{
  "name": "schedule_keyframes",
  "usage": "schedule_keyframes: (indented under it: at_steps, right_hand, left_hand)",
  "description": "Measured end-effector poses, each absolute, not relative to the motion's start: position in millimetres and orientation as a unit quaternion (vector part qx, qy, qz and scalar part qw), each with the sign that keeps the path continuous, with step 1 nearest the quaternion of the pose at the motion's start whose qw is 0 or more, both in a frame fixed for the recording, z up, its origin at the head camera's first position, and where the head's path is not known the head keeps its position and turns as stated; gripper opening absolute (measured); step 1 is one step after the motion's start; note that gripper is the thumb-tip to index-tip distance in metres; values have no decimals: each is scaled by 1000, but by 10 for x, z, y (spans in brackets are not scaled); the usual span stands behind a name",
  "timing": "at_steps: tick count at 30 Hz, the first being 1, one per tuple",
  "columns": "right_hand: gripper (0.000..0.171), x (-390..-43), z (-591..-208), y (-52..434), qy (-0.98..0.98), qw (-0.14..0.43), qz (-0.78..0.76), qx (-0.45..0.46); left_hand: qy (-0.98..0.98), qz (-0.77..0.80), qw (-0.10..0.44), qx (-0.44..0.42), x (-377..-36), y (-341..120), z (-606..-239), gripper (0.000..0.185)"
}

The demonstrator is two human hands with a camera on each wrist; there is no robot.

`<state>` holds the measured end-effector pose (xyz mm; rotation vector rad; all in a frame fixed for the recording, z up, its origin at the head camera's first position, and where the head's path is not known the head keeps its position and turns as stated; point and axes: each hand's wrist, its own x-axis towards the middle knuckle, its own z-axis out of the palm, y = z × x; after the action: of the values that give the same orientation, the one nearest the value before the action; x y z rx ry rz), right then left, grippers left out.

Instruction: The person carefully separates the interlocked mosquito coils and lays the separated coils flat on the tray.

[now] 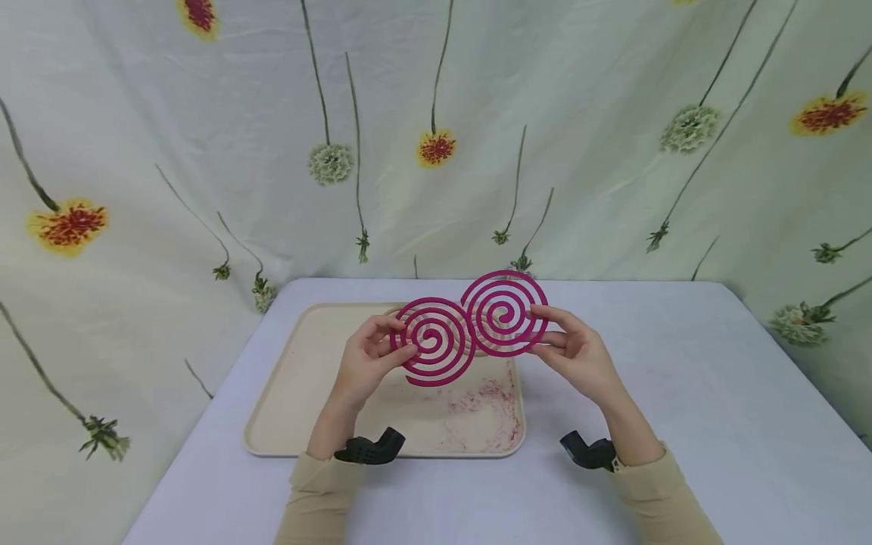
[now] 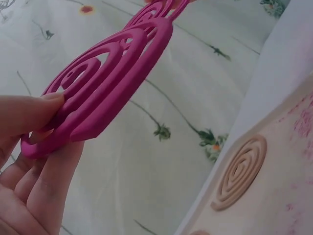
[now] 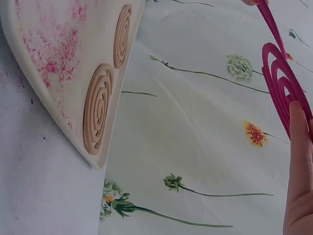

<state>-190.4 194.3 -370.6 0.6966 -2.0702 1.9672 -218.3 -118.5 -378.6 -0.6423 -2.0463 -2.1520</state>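
Note:
My left hand (image 1: pixel 368 357) pinches the left side of a magenta mosquito coil (image 1: pixel 431 340), thumb in front and fingers behind. A second magenta mosquito coil (image 1: pixel 505 312), slightly higher, is gripped at its right edge by my right hand (image 1: pixel 577 354). Both coils are flat spirals held up above the tray, their near edges meeting or overlapping in the head view. In the left wrist view the thumb presses on the left coil (image 2: pixel 115 81) near its centre. A fingertip lies against the right coil (image 3: pixel 283 85) in the right wrist view.
A cream tray (image 1: pixel 286 401) lies on the white-covered table (image 1: pixel 681 378). Magenta crumbs (image 1: pixel 487 397) are scattered over its right part. Tan coils (image 3: pixel 99 110) lie along the tray's far side, partly hidden in the head view. Behind hangs a flowered cloth (image 1: pixel 579 91).

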Motion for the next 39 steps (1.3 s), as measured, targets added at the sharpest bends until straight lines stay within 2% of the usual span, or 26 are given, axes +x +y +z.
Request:
schedule_keyframes:
  at_steps: [6, 13, 19, 25, 28, 29, 39]
  right_hand:
    - [44, -1950, -3795, 1910, -726, 99, 643, 222]
    - [29, -1978, -3850, 1855, -791, 145, 555, 213]
    - [14, -1881, -3707, 1746, -810, 176, 501, 248]
    - [20, -2101, -4040, 1791, -809, 111, 526, 237]
    - [20, -2128, -4094, 1761, -805, 73, 555, 199]
    - [20, -2066, -4003, 1723, -801, 53, 568, 182]
    - [22, -2185, -4268, 1715, -767, -69, 627, 116]
  left_hand:
    - [-685, -694, 26, -221, -2253, -1441, -3810, 33]
    - [-700, -680, 11, -216, -2297, -1656, -3881, 30]
    - [-710, -678, 0, -187, -2343, -1765, -3962, 29]
    - [-708, -681, -31, -184, -2402, -1889, -4080, 30]
    - [-719, -671, -49, -174, -2416, -1932, -4135, 31]
    - [-724, -667, -57, -165, -2420, -1943, -4154, 33]
    - [-733, -654, -144, -118, -2466, -2021, -4372, 31]
